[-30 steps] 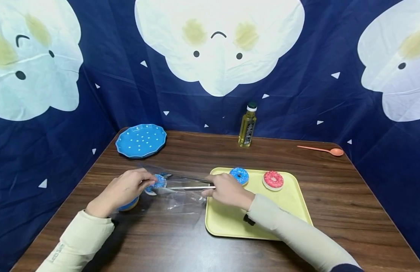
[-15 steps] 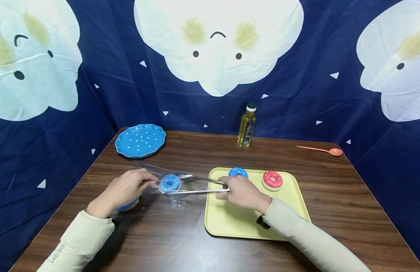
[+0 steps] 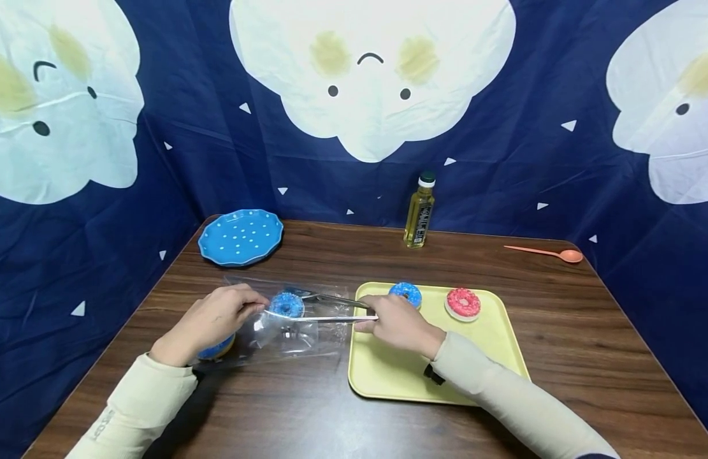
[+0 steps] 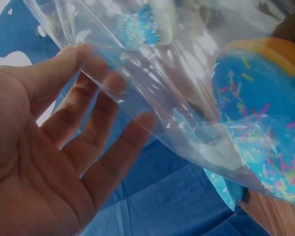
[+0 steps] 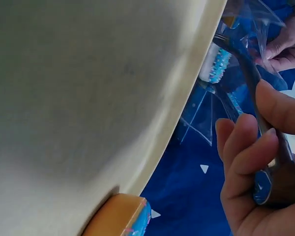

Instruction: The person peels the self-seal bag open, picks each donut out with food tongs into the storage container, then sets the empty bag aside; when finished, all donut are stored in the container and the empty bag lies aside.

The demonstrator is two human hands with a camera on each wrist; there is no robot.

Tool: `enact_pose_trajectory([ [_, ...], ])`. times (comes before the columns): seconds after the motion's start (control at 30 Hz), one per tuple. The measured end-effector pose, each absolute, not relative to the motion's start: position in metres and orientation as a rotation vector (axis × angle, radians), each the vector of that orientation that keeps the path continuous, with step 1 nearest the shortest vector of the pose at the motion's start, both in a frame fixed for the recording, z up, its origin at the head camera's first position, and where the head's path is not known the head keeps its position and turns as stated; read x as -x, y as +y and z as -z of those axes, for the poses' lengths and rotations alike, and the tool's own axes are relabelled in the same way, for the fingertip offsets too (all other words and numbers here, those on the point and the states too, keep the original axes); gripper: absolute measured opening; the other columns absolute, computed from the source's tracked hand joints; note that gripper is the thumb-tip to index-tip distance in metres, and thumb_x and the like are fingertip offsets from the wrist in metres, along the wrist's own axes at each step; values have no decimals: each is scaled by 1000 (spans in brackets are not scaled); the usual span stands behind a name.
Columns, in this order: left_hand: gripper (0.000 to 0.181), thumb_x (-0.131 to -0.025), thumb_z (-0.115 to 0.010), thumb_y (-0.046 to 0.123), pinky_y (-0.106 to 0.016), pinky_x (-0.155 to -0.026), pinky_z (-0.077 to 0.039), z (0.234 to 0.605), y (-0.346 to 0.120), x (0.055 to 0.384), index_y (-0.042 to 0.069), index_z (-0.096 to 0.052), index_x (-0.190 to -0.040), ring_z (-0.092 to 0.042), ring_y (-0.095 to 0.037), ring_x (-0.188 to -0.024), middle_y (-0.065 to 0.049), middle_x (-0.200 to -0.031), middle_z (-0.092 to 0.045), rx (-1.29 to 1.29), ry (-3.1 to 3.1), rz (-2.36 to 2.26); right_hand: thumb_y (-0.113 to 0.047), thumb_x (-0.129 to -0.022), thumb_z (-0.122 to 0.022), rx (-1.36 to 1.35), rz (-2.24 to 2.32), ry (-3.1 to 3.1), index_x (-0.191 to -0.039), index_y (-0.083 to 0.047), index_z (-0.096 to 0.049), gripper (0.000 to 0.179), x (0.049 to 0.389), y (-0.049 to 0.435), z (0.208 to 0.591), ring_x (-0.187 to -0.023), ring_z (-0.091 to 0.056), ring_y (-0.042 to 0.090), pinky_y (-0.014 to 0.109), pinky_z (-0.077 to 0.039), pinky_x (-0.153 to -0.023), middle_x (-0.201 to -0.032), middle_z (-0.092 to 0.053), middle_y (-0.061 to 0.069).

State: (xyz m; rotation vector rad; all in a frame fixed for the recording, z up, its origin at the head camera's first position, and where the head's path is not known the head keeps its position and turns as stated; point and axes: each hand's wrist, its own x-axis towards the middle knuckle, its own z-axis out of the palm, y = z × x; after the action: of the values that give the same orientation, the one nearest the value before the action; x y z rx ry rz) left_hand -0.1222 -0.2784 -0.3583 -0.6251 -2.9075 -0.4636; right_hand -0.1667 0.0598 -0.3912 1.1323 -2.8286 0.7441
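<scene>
- The left hand (image 3: 210, 322), over the left half of the table (image 3: 589, 357), pinches the edge of the clear bag (image 3: 296, 344) between thumb and forefinger; in the left wrist view its other fingers are spread apart behind the film.
- The right hand (image 3: 402, 325), above the left part of the tray (image 3: 388, 376), grips the tongs (image 3: 339, 319), fingers and thumb wrapped round the handle end.
- The arms of the tongs stand apart and reach leftward past the tray's left edge into the bag, one on either side of the bagged donut (image 3: 285, 305); whether they press on it I cannot tell.
- The bagged donut, blue on top, shows through the film left of the tray; the bag's right end is just beside the tray's left edge.
- A side donut (image 3: 218, 349), also blue, is partly hidden by the left hand; whether it lies in the bag or under it I cannot tell.
- On the tray, near its far edge, sit a flat blue donut (image 3: 408, 293), partly behind the right hand, and, toward the far right corner, a red donut (image 3: 463, 302).
- A dotted plate (image 3: 241, 236) occupies the table's far left corner, an upright bottle (image 3: 419, 217) its far edge, an orange spoon (image 3: 568, 255) its far right corner.
</scene>
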Motion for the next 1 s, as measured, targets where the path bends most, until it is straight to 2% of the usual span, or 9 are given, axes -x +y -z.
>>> enact_pose_trajectory([
  [0.23, 12, -97, -69, 15, -35, -62, -50, 357, -277, 124, 14, -77, -105, -60, -9, -79, 7, -93, -69, 595, -2932, 464, -26, -90, -78, -1135, -762, -2801, -107, -6, -71, 27, 160, 79, 392, -63, -51, 8, 32, -45, -59, -71, -56, -10],
  [0.37, 12, -97, -69, 16, -35, -62, -50, 357, -277, 124, 14, -77, -105, -60, -10, -79, 6, -94, -69, 594, -2931, 453, -25, -89, -78, -1099, -761, -2806, -108, -5, -70, 28, 155, 94, 390, -68, -56, 11, 35, -49, -62, -77, -60, -8],
  [0.43, 11, -97, -69, 16, -36, -63, -50, 357, -278, 124, 14, -77, -104, -61, -11, -80, 6, -94, -69, 596, -2929, 453, -25, -89, -78, -1070, -760, -2808, -113, -3, -70, 33, 151, 101, 389, -75, -63, 16, 38, -52, -67, -85, -68, -2],
  [0.57, 11, -97, -69, 15, -35, -63, -51, 357, -278, 124, 14, -77, -104, -62, -11, -81, 6, -94, -69, 599, -2925, 461, -26, -89, -79, -1021, -760, -2817, -124, 1, -68, 45, 145, 116, 387, -79, -66, 16, 38, -54, -71, -89, -71, 2],
  [0.77, 12, -97, -69, 15, -32, -60, -47, 358, -278, 125, 13, -77, -105, -57, -8, -76, 7, -92, -68, 602, -2929, 470, -24, -90, -78, -995, -806, -2834, -119, -5, -70, 35, 139, 134, 385, -61, -50, 2, 27, -45, -57, -74, -59, -12],
  [0.87, 11, -97, -69, 14, -32, -60, -47, 358, -278, 126, 13, -77, -104, -56, -7, -75, 7, -92, -68, 604, -2926, 470, -24, -89, -78, -969, -812, -2838, -117, -9, -71, 33, 135, 142, 385, -59, -47, 1, 25, -43, -56, -73, -57, -15],
  [1.0, 11, -96, -69, 14, -33, -60, -47, 359, -277, 127, 13, -77, -104, -57, -8, -76, 6, -92, -68, 607, -2921, 468, -23, -87, -80, -941, -818, -2839, -106, -14, -72, 22, 129, 153, 384, -59, -45, 1, 25, -41, -54, -71, -54, -16],
])
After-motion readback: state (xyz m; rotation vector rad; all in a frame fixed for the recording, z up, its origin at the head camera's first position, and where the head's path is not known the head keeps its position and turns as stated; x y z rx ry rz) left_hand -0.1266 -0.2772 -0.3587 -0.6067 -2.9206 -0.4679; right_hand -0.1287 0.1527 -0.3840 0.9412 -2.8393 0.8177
